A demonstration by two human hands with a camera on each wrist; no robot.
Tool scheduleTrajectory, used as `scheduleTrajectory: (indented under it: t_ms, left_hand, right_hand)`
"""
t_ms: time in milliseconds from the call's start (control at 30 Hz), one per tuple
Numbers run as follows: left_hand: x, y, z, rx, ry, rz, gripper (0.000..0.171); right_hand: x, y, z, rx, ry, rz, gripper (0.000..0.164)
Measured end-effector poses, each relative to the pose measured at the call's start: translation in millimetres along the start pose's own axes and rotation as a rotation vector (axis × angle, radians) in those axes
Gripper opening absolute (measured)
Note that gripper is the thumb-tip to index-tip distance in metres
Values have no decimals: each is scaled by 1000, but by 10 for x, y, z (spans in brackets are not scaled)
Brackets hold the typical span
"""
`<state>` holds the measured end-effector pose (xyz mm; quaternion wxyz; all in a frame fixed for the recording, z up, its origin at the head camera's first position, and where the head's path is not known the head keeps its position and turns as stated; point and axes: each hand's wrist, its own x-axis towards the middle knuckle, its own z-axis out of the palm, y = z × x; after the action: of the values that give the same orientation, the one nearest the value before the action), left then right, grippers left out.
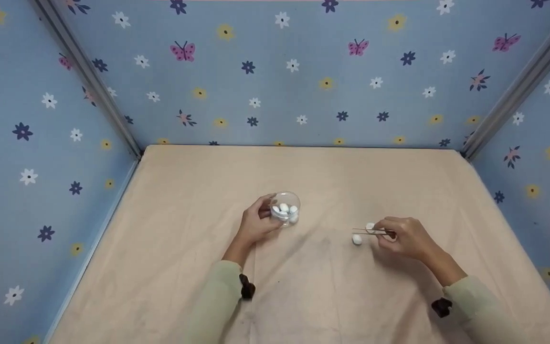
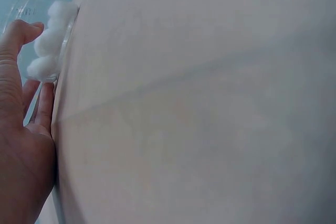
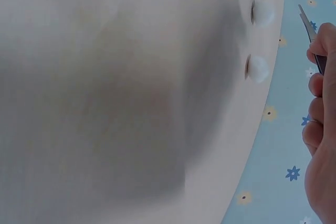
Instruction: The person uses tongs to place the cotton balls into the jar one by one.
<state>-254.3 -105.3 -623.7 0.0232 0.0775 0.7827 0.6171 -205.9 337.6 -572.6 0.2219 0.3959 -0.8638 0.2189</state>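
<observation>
My left hand [image 1: 254, 222] holds a clear cup [image 1: 285, 196] from its left side, thumb at the near side and fingers round the back. Several white cotton balls [image 2: 50, 43] lie at the bottom of the cup, seen through its wall. To the right, my right hand [image 1: 408, 239] pinches metal tweezers [image 1: 373, 231], whose tips point left. Two cotton balls lie on the cloth by the tweezers: one [image 1: 356, 239] just below the tips, the other [image 1: 370, 226] partly behind them. In the right wrist view the tweezers [image 3: 306, 24] appear above the cloth with nothing between their tips.
A beige cloth [image 1: 198, 181] with a few creases covers the table. Blue panels [image 1: 284, 105] printed with flowers and butterflies stand at the back and both sides, with grey posts [image 1: 89, 76] at the corners. Dark straps [image 1: 247, 287] sit on both sleeves.
</observation>
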Motion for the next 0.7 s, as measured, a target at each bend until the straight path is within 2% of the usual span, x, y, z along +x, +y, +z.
scheduleTrajectory:
  t_ms: [400,700]
  left_hand:
    - [1,-9,-3,-8,-8,-10,80]
    - [4,5,-2,-9,-2,-11,80]
  right_hand:
    - [-29,69,-54,85,-86,86,20]
    - [-62,72,1,83,-139,135,19]
